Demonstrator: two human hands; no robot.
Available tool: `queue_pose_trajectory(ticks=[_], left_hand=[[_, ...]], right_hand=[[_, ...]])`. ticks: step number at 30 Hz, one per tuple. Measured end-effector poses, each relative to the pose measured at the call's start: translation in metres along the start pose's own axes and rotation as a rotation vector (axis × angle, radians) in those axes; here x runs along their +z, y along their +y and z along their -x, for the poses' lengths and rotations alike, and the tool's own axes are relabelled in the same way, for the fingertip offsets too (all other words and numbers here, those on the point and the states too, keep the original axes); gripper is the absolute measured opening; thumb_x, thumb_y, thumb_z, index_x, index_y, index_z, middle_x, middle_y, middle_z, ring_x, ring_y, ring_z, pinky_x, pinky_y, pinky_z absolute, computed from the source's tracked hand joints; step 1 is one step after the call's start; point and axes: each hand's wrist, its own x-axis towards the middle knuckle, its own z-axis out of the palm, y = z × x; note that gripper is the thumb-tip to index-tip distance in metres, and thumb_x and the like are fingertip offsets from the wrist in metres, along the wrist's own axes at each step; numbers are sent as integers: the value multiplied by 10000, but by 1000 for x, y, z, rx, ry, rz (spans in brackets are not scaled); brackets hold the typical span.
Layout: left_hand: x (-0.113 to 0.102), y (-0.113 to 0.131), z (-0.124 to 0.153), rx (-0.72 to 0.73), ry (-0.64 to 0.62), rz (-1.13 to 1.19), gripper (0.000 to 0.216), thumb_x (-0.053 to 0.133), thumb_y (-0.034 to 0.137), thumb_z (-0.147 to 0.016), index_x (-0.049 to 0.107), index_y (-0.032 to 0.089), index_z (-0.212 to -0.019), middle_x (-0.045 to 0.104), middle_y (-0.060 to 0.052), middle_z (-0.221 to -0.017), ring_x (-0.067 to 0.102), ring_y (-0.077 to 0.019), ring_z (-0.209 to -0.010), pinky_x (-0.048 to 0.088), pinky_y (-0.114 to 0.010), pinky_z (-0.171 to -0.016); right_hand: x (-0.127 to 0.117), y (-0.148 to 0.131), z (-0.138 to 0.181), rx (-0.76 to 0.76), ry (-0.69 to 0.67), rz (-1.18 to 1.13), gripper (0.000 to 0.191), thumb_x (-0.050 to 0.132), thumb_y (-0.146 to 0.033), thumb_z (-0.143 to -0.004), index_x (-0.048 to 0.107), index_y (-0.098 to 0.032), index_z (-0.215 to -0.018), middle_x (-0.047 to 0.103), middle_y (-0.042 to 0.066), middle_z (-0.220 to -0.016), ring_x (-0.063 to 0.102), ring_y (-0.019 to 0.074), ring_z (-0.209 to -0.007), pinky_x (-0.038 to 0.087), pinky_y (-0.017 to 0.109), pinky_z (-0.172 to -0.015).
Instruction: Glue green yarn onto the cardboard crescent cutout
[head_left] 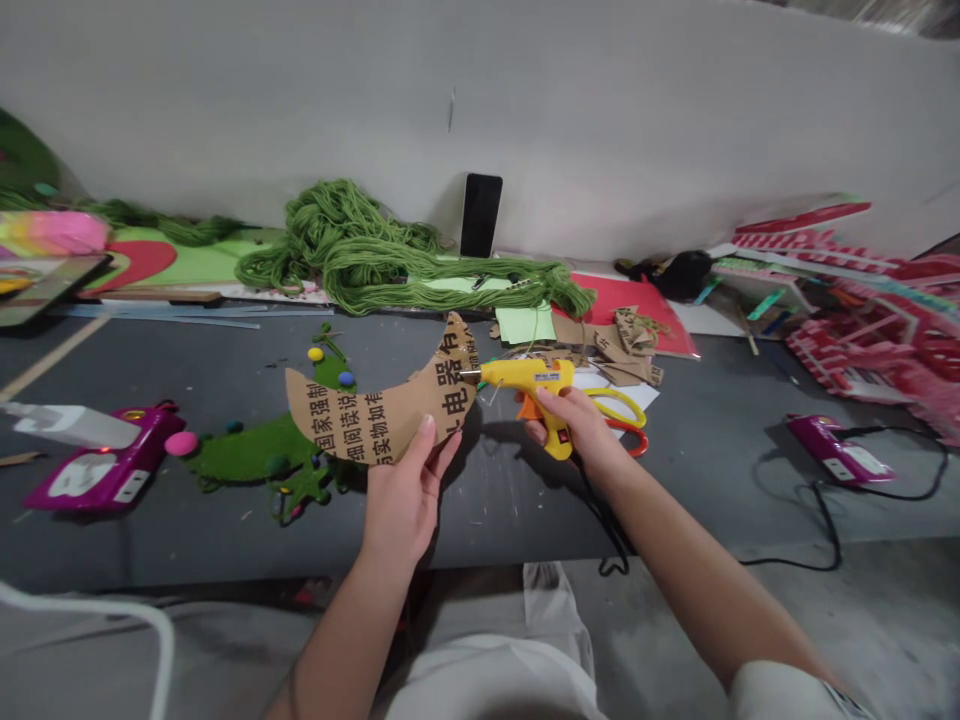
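My left hand [409, 490] is closed on the lower edge of a crescent-shaped piece of brown cardboard [405, 410] with black printed characters, held up above the table. In my right hand [581, 425] is a yellow hot glue gun [536, 380], fingers wrapped round its handle near the orange trigger. Its nozzle points left and meets the cardboard's right edge; whether it touches I cannot tell. Behind the cardboard, partly hidden, lies a green felt shape [251, 455] with small coloured pompoms. Scissors [626, 410] with yellow and orange handles lie just past my right hand.
Green yarn [352, 250] is heaped along the wall beside a propped phone [481, 215]. Cardboard scraps [626, 345] lie behind the scissors. Purple power strips [112, 455] sit left and right; a black cable [829, 525] hangs over the table edge at right. Pink pieces [862, 340] pile up at far right.
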Motion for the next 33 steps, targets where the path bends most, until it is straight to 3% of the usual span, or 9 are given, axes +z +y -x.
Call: queue_pose_trajectory(ticks=[7,15,21,27,33], left_hand=[[-2,0,0,1,8,5,466,804,136,-757,693,271,-1189,705,-47,-1272,722,-226,-1041,635,-367,-883],[-1,1,0,-7,2,2,448,804,143,-762,699,259,-1182,706,-55,-1269,723,-225,-1039,633,-364,-888],[0,1,1,-12,0,0,449,804,149,-763,696,253,-1187,695,-58,-1290,725,-225,-1032,626,-379,-907],[-2,0,0,-6,-12,-4,467,801,156,-772,682,269,-1209,704,-50,-1274,726,-217,-1034,613,-387,-935],[-1,1,1,-15,-12,1,489,805,156,-763,675,264,-1222,709,-58,-1263,730,-222,-1023,621,-379,-919]], right_hand=[[-1,-1,-3,-29,61,-48,414,666,-544,-811,620,-140,-893,520,-10,-509,415,101,-453,260,222,-431],[-2,1,-3,15,13,-7,442,688,-553,-792,640,-127,-898,538,-1,-519,444,105,-461,288,222,-437],[-1,-1,-4,-33,58,-112,395,655,-527,-823,621,-142,-901,507,-13,-500,414,107,-456,259,229,-427],[-1,1,-2,-9,-16,-36,401,653,-534,-826,624,-138,-887,510,-8,-497,418,111,-462,254,233,-436],[-1,2,-7,-24,70,-71,432,665,-572,-795,616,-151,-876,509,-8,-497,415,120,-464,256,244,-448]])
